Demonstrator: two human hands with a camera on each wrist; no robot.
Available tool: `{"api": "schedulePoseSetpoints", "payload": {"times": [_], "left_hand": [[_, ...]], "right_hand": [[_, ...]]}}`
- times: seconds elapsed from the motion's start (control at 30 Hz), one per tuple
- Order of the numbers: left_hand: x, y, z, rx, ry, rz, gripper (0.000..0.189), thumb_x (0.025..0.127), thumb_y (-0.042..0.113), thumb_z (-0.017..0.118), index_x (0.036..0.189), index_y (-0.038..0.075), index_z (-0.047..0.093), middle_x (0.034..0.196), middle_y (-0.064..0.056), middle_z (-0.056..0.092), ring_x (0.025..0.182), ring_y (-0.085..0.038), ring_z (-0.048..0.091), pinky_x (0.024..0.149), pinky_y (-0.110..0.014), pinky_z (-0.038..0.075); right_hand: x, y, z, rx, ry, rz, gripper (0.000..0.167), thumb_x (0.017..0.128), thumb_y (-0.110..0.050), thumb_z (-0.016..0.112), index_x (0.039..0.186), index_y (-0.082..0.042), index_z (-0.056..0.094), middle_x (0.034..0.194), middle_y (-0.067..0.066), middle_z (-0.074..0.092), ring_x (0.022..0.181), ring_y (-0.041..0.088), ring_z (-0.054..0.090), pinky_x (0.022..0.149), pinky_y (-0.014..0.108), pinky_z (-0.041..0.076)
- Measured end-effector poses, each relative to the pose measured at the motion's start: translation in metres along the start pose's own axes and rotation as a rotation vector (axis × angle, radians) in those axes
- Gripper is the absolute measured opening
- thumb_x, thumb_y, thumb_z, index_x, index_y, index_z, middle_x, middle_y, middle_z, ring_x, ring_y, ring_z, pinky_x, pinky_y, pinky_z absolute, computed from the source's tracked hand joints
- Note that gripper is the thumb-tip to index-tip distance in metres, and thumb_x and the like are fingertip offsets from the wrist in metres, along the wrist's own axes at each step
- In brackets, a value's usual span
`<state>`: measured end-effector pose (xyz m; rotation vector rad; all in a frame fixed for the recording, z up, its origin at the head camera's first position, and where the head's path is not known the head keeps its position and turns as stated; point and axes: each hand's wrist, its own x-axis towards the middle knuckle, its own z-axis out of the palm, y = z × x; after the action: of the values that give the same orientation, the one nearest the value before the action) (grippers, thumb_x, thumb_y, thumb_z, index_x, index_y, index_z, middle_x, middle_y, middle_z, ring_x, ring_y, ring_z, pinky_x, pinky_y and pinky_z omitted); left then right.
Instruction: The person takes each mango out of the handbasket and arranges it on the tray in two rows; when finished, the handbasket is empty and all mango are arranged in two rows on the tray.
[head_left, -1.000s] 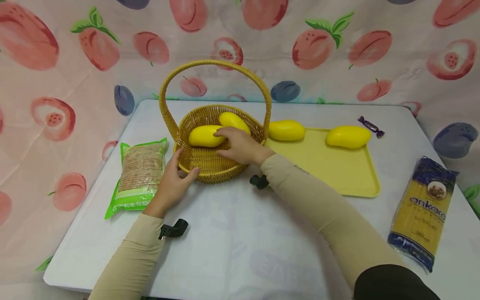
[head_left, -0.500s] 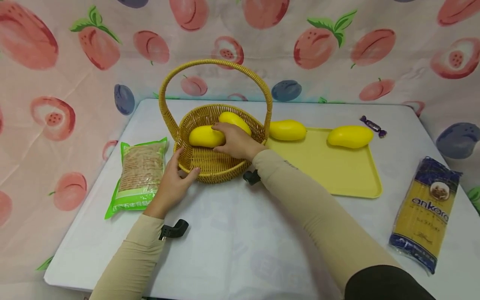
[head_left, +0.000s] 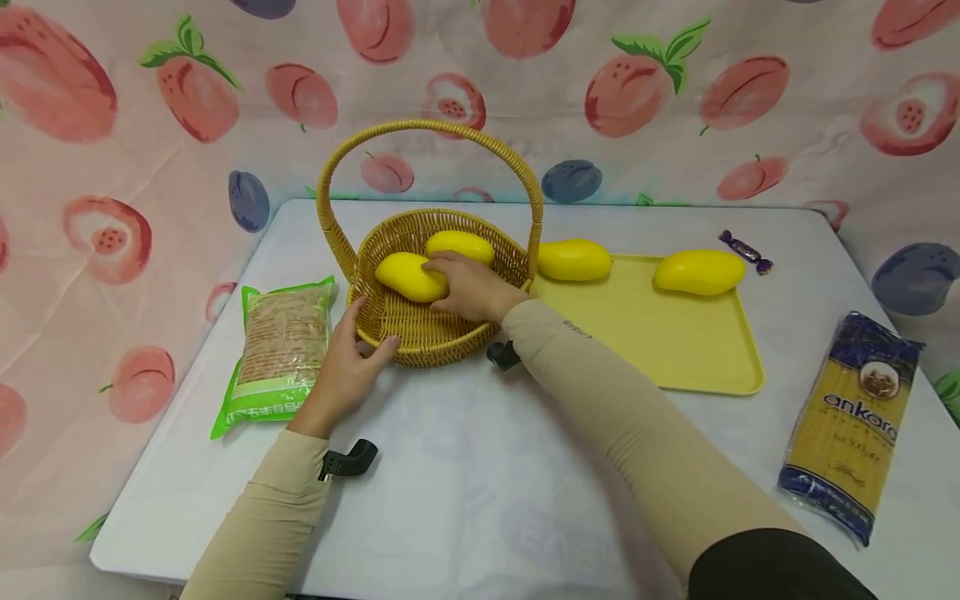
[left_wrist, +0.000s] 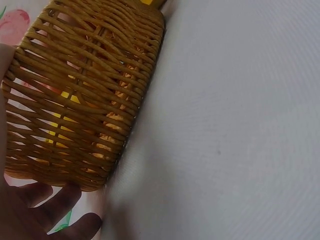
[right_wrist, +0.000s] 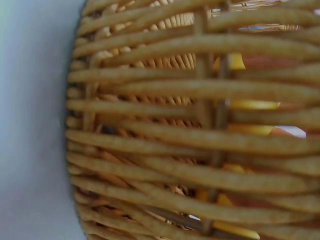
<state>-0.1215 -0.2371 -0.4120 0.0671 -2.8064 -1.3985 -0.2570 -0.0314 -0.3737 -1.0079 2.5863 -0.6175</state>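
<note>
In the head view a wicker basket [head_left: 427, 335] with a tall arched handle stands on the white table. Two yellow mangoes lie inside: a front-left mango [head_left: 411, 277] and a rear mango [head_left: 459, 245]. My right hand [head_left: 474, 287] reaches over the basket's right side and pinches the right end of the front-left mango between thumb and fingers. My left hand [head_left: 348, 367] holds the basket at its front-left, the thumb on the front rim. From the left wrist, several fingers [left_wrist: 62, 205] bend against the woven wall [left_wrist: 85, 90]. Wicker hides the right hand's grip in the right wrist view.
Right of the basket lies a yellow tray [head_left: 660, 342] bearing a left mango [head_left: 574, 260] and a right mango [head_left: 701, 272]. A purple wrapped candy [head_left: 746, 252] is behind it. An ankara pasta packet [head_left: 851, 429] lies far right, a green-edged bag [head_left: 281, 350] left of the basket.
My right hand has moved slightly left onto the front-left mango. That mango has turned, its right end coming forward, and the rear mango has shifted a little left. The left hand stays put.
</note>
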Motion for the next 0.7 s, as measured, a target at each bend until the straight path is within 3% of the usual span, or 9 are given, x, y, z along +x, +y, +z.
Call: {"api": "schedulePoseSetpoints", "payload": {"times": [0.5,0.7], "left_hand": [[0.0009,-0.001,-0.0005,-0.016,-0.003,0.011,0.085,0.099,0.041,0.061,0.162,0.014,0.011,0.161,-0.023,0.017,0.134,-0.04,0.038,0.107,-0.057,0.033],[0.0012,-0.0003,-0.0006,-0.009,-0.013,0.009,0.084,0.1,0.04,0.06,0.162,0.014,0.01,0.161,-0.023,0.017,0.138,-0.04,0.033,0.11,-0.057,0.03]], "right_hand": [[0.0014,-0.0009,-0.0003,0.009,-0.015,-0.015,0.065,0.096,-0.025,0.07,0.152,-0.01,0.042,0.159,0.01,0.033,0.145,0.024,0.03,0.117,0.036,0.024],[0.0018,-0.0004,0.0008,0.037,-0.032,-0.011,0.065,0.094,-0.031,0.073,0.148,-0.009,0.044,0.15,0.009,0.046,0.135,0.024,0.044,0.111,0.036,0.033]]}}
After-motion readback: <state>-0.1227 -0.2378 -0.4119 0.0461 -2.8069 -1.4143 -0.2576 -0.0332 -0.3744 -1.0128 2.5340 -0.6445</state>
